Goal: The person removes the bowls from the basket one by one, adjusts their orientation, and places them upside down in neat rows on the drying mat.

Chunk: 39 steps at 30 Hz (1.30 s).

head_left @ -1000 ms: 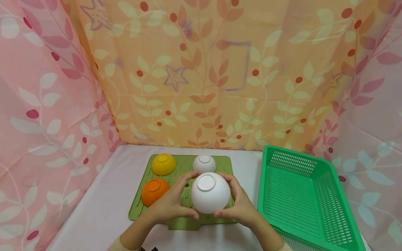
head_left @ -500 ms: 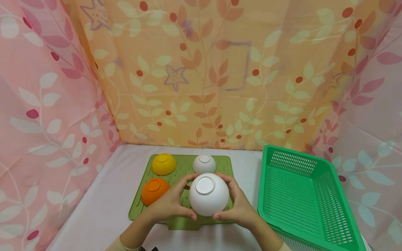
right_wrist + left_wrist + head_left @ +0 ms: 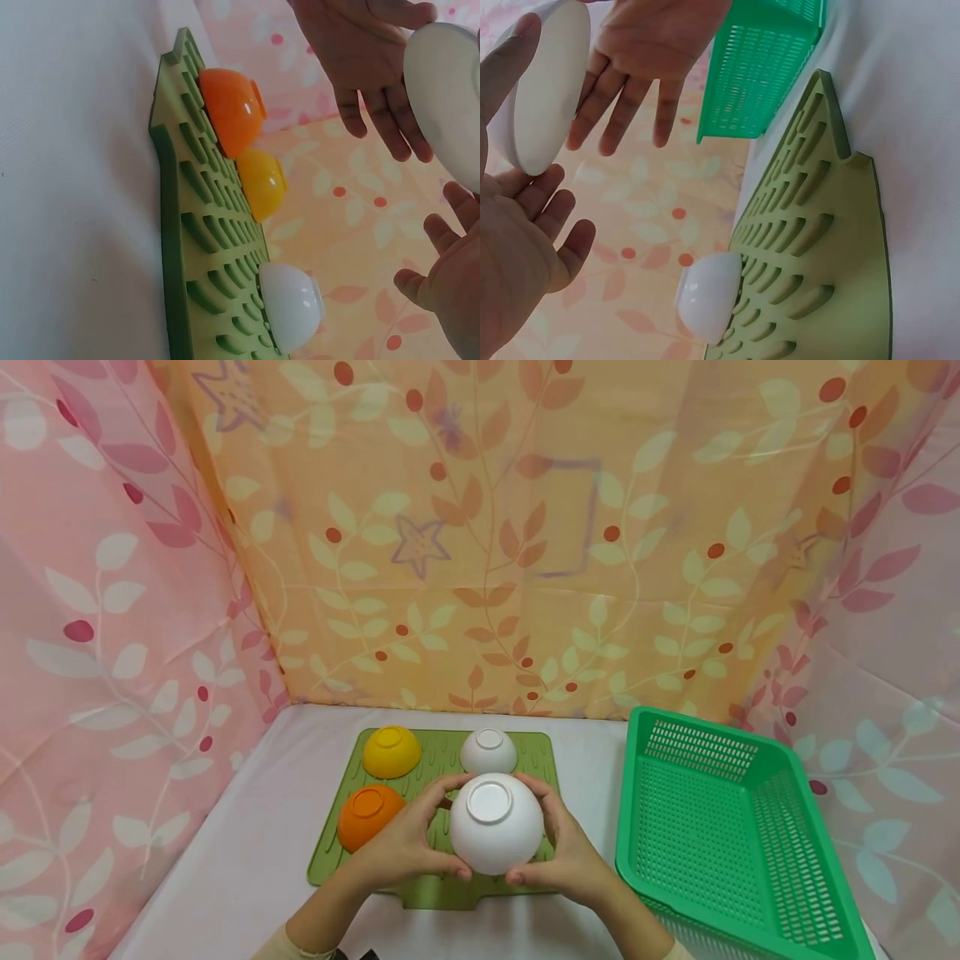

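Observation:
Between my two hands a white bowl (image 3: 497, 843) is held upside down, its foot ring facing up. My left hand (image 3: 401, 852) grips its left side with thumb in front and fingers behind. On the other side my right hand (image 3: 573, 857) grips it in the same way. Both wrist views show the held bowl (image 3: 553, 90) raised clear of the green drying mat (image 3: 847, 225). Behind it on the mat rests a smaller white bowl (image 3: 488, 753), upside down. A yellow bowl (image 3: 392, 756) and an orange bowl (image 3: 367, 820) also stand inverted along the mat's left side.
To the right of the mat, a green perforated basket (image 3: 813, 852) stands on the white-covered table (image 3: 240, 852). Leaf-patterned cloth hangs at the back (image 3: 480, 610) and along both sides.
The held white bowl has shifted slightly left and a little toward me, with both hands moving along with it. Bowls on the mat and the basket stay where they were.

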Motion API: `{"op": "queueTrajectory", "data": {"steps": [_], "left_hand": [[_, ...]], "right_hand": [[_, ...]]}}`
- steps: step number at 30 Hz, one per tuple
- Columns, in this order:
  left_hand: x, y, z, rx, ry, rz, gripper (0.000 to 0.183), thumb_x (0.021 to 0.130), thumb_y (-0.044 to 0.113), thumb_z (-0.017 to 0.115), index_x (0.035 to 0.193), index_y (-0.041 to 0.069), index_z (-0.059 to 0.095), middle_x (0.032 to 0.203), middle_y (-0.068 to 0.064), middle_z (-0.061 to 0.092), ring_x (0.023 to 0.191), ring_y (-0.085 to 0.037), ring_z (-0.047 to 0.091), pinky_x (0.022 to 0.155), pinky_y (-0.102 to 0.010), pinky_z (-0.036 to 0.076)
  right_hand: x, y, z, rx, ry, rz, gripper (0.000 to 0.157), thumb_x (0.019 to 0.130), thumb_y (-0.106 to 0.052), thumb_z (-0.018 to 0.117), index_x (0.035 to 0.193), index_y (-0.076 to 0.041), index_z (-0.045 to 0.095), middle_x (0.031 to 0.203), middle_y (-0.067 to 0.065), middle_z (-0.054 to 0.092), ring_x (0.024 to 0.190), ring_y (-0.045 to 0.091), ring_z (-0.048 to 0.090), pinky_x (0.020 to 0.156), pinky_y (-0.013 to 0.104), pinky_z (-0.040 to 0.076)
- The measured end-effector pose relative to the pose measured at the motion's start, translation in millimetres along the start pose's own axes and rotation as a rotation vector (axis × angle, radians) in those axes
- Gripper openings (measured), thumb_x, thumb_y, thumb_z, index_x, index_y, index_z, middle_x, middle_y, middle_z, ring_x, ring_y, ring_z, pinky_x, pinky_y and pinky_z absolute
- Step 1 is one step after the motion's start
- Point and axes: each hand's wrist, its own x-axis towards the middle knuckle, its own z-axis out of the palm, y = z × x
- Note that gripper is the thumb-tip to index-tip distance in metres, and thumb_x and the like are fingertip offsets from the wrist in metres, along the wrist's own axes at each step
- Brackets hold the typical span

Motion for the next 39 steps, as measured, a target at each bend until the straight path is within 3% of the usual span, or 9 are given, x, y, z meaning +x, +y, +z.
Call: {"op": "queueTrajectory", "data": {"steps": [3, 11, 15, 22, 25, 30, 39], "left_hand": [[0.1, -0.3, -1.0, 0.013, 0.013, 0.005, 0.1, 0.068, 0.033, 0.097, 0.15, 0.04, 0.04, 0.149, 0.015, 0.047, 0.125, -0.029, 0.049, 0.103, -0.063, 0.04], [-0.6, 4.7, -5.8, 0.084, 0.051, 0.022, 0.103, 0.065, 0.032, 0.098, 0.15, 0.039, 0.04, 0.15, 0.016, 0.046, 0.129, -0.018, 0.048, 0.105, -0.054, 0.043], [-0.6, 7.0, -7.4, 0.106, 0.075, 0.031, 0.105, 0.064, 0.029, 0.098, 0.15, 0.038, 0.04, 0.151, 0.015, 0.045, 0.133, -0.016, 0.047, 0.108, -0.048, 0.043], [-1.7, 8.3, -8.1, 0.144, 0.103, 0.038, 0.106, 0.063, 0.034, 0.099, 0.151, 0.038, 0.039, 0.153, 0.013, 0.042, 0.137, -0.014, 0.043, 0.11, -0.04, 0.042], [-1.8, 8.9, -8.4, 0.157, 0.118, 0.036, 0.106, 0.062, 0.03, 0.1, 0.15, 0.038, 0.04, 0.153, 0.012, 0.042, 0.137, -0.014, 0.043, 0.11, -0.041, 0.042], [-1.8, 9.0, -8.9, 0.17, 0.132, 0.019, 0.104, 0.063, 0.04, 0.098, 0.15, 0.039, 0.041, 0.153, 0.012, 0.042, 0.139, -0.013, 0.041, 0.111, -0.042, 0.043], [1.2, 4.7, -7.4, 0.165, 0.153, 0.003, 0.103, 0.065, 0.041, 0.096, 0.151, 0.04, 0.041, 0.154, 0.01, 0.043, 0.142, -0.02, 0.042, 0.11, -0.058, 0.043]], "right_hand": [[1, 0, -0.7, -0.026, -0.016, 0.007, 0.109, 0.073, -0.017, 0.094, 0.16, -0.019, 0.029, 0.155, -0.001, 0.047, 0.141, 0.022, 0.044, 0.111, 0.066, 0.028], [3, -1, 2.1, -0.116, 0.043, -0.026, 0.115, 0.069, -0.017, 0.097, 0.161, -0.021, 0.028, 0.161, -0.002, 0.039, 0.149, 0.026, 0.034, 0.113, 0.074, 0.02], [2, -2, 5.0, -0.157, 0.108, -0.035, 0.114, 0.067, -0.017, 0.098, 0.159, -0.02, 0.031, 0.162, -0.003, 0.039, 0.151, 0.024, 0.031, 0.114, 0.075, 0.016], [2, -9, 7.7, -0.247, 0.175, -0.025, 0.107, 0.065, -0.016, 0.098, 0.154, -0.026, 0.039, 0.155, -0.007, 0.047, 0.145, 0.022, 0.039, 0.112, 0.075, 0.021], [2, -11, 8.3, -0.279, 0.188, -0.018, 0.104, 0.067, -0.019, 0.098, 0.154, -0.028, 0.041, 0.155, -0.008, 0.047, 0.144, 0.021, 0.04, 0.112, 0.073, 0.023], [3, -11, 9.2, -0.31, 0.199, -0.003, 0.1, 0.07, -0.024, 0.097, 0.153, -0.029, 0.042, 0.154, -0.009, 0.048, 0.143, 0.021, 0.042, 0.111, 0.072, 0.027], [4, -8, 7.7, -0.325, 0.208, 0.021, 0.098, 0.073, -0.03, 0.094, 0.154, -0.033, 0.041, 0.157, -0.01, 0.045, 0.147, 0.023, 0.037, 0.112, 0.072, 0.027]]}}
